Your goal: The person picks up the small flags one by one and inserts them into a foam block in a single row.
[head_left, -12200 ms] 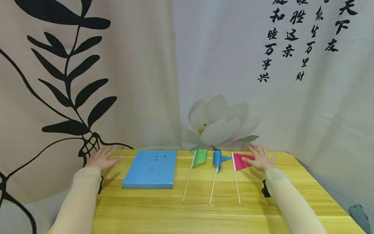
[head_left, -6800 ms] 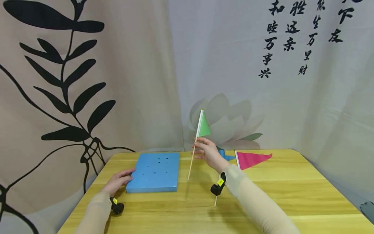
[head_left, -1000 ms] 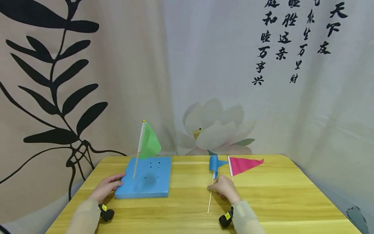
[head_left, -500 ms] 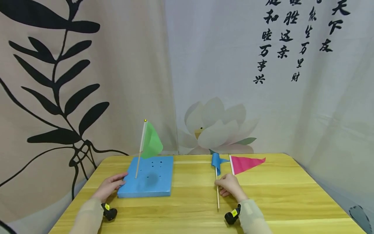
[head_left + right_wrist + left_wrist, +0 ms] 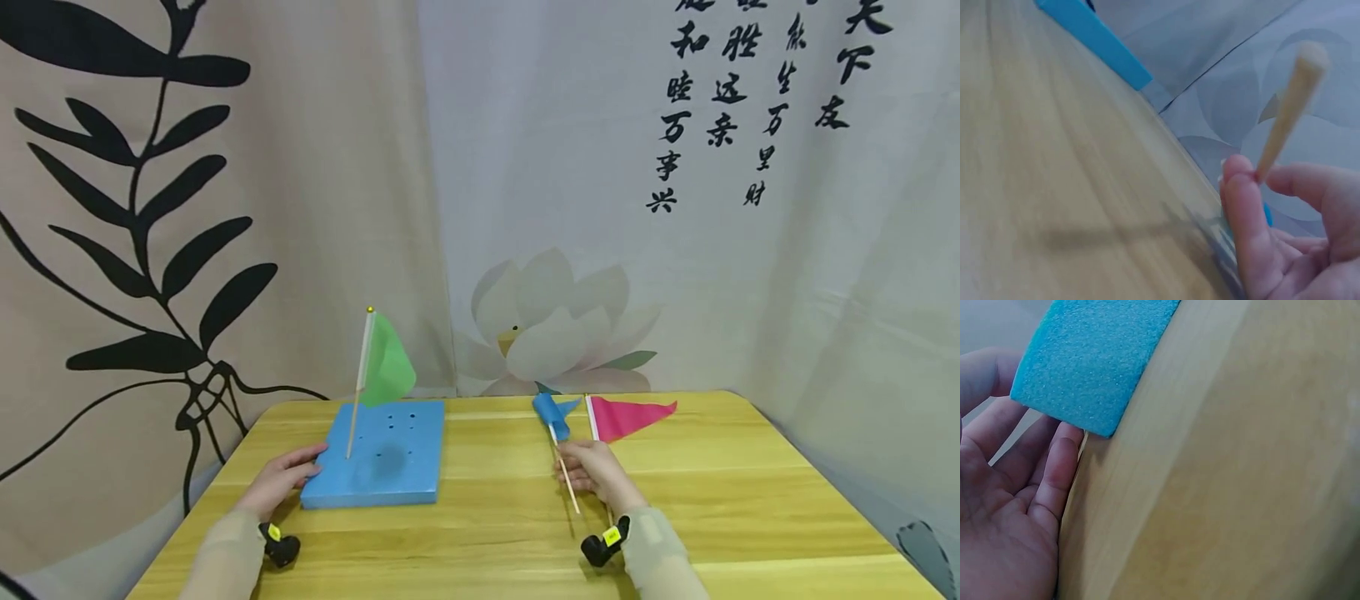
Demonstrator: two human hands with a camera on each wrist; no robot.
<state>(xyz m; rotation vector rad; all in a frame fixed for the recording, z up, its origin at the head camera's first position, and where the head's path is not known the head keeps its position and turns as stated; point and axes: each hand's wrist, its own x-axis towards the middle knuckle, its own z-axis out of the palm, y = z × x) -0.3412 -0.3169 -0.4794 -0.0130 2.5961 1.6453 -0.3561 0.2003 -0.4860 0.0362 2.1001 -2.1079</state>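
"Blue cloth flag on a thin pale wooden stick (image 5: 551,413): position?"

"Right of the table's middle, tilted, in the right hand (image 5: 600,475), its bare lower end (image 5: 1310,59) raised clear of the surface. Whether the cloth end touches the tabletop is hard to judge from this angle."

"Surroundings, largest first."

"A pale fabric curtain (image 5: 360,208) printed with dark leaves, a lotus and black characters hangs behind. In front of it, a yellow wood-grain table (image 5: 480,550). On its left part lies a flat blue foam block (image 5: 401,483), small holes in its top."

"Other flags?"

"A green cloth flag (image 5: 387,362) stands on the block, its top leaning slightly right. A pink triangular cloth flag (image 5: 628,418) lies on the table, just right of the blue one."

"Condition of the hands?"

"Left hand (image 5: 277,482): fingers extended and relaxed against the block's left edge, grasping nothing. Right: thumb and forefinger pinch the blue flag's stick, no slack between them."

"Smallest items?"

"A black device with a yellow patch (image 5: 281,547) at each wrist; then the green flag's gold tip (image 5: 370,309)."
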